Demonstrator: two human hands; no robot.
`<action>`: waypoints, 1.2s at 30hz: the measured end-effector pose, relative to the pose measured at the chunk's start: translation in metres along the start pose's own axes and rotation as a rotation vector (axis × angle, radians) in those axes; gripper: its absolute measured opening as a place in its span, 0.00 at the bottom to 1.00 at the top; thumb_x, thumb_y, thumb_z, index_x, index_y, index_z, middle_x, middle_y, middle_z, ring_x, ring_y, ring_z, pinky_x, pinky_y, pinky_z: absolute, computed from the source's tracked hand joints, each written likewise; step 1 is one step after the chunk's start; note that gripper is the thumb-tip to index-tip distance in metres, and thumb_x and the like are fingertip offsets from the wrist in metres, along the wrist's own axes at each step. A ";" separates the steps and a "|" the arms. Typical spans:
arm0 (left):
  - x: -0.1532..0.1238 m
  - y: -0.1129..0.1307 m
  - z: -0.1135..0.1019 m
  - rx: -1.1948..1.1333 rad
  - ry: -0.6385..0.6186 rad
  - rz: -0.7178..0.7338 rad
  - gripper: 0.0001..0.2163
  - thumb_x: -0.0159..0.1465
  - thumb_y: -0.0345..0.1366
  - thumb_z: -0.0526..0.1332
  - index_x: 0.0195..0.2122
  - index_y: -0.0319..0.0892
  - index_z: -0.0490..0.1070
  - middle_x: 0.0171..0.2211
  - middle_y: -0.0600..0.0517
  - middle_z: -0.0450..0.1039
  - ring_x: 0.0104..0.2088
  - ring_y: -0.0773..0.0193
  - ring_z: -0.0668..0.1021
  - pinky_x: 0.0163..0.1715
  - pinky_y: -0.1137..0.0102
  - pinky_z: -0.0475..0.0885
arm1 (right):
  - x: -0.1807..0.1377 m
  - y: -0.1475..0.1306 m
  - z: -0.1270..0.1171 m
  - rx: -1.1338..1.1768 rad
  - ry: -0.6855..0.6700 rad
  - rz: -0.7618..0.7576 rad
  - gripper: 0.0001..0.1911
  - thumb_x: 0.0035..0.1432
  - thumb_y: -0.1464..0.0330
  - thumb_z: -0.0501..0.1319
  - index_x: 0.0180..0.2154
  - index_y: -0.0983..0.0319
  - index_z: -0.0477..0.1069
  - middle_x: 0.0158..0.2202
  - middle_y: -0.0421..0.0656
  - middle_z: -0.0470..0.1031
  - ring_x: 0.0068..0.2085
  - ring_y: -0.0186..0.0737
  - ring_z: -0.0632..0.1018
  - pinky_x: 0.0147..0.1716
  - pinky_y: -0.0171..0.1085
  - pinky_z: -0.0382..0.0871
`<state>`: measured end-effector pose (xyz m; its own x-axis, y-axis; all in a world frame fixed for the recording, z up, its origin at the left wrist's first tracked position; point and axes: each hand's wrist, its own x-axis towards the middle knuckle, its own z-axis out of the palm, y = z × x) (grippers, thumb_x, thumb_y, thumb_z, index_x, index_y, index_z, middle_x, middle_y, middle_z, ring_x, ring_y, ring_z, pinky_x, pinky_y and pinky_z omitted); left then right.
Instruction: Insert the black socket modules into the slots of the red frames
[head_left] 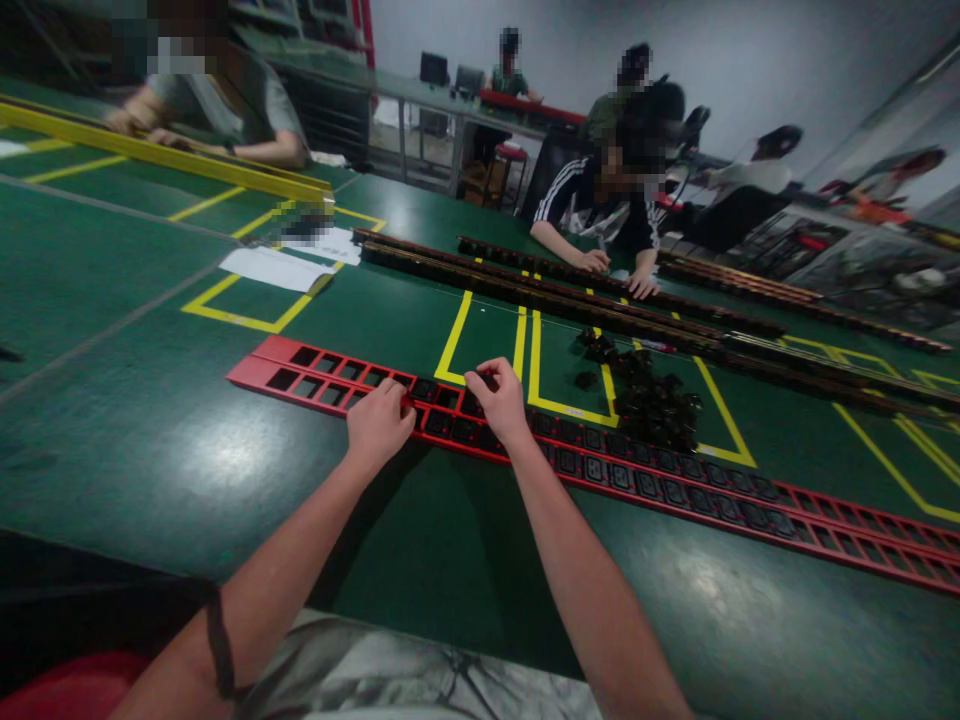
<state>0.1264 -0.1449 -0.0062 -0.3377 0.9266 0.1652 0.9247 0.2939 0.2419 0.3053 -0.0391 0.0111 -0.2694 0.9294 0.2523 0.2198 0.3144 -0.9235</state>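
Note:
A long red strip (pixel 750 510) with two rows of rectangular holes lies across the green table (pixel 135 430). Black sockets fill its middle holes; the holes at its left end (pixel 300 365) are bare. My left hand (pixel 379 425) rests on the strip with its fingers curled and pressed down on a black socket. My right hand (pixel 499 400) sits just to the right, fingers closed in a pinch on a black socket (pixel 486 380) at the strip's far row. A heap of loose black sockets (pixel 652 400) lies behind the strip to the right.
Long dark strips (pixel 555 290) lie farther back, where a seated person (pixel 600 215) has both hands on them. Another person (pixel 217 110) leans on a yellow rail (pixel 165 155) at back left. White papers (pixel 277 268) lie inside yellow floor-tape markings (pixel 454 335). More people sit behind.

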 end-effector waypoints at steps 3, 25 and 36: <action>0.000 -0.002 0.003 -0.007 0.017 0.004 0.10 0.65 0.36 0.55 0.43 0.45 0.73 0.46 0.50 0.76 0.42 0.57 0.79 0.32 0.67 0.67 | -0.004 0.005 0.003 0.092 -0.021 0.039 0.18 0.56 0.54 0.64 0.41 0.60 0.70 0.32 0.39 0.72 0.32 0.37 0.72 0.32 0.36 0.68; 0.000 0.000 0.001 -0.018 0.022 0.001 0.10 0.65 0.36 0.55 0.44 0.45 0.73 0.46 0.50 0.76 0.41 0.58 0.79 0.32 0.67 0.66 | -0.013 -0.002 0.004 -0.479 -0.378 -0.189 0.23 0.58 0.66 0.68 0.54 0.60 0.70 0.47 0.46 0.75 0.46 0.44 0.76 0.48 0.42 0.70; 0.000 -0.002 0.002 -0.005 0.010 0.005 0.09 0.65 0.36 0.55 0.43 0.46 0.73 0.46 0.51 0.76 0.42 0.58 0.79 0.33 0.67 0.66 | -0.010 0.008 0.008 -0.521 -0.398 -0.319 0.26 0.60 0.64 0.69 0.59 0.61 0.72 0.54 0.49 0.77 0.54 0.47 0.74 0.56 0.45 0.68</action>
<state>0.1253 -0.1449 -0.0084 -0.3350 0.9256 0.1759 0.9254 0.2882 0.2459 0.3021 -0.0474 -0.0016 -0.6933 0.6679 0.2706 0.4649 0.7014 -0.5403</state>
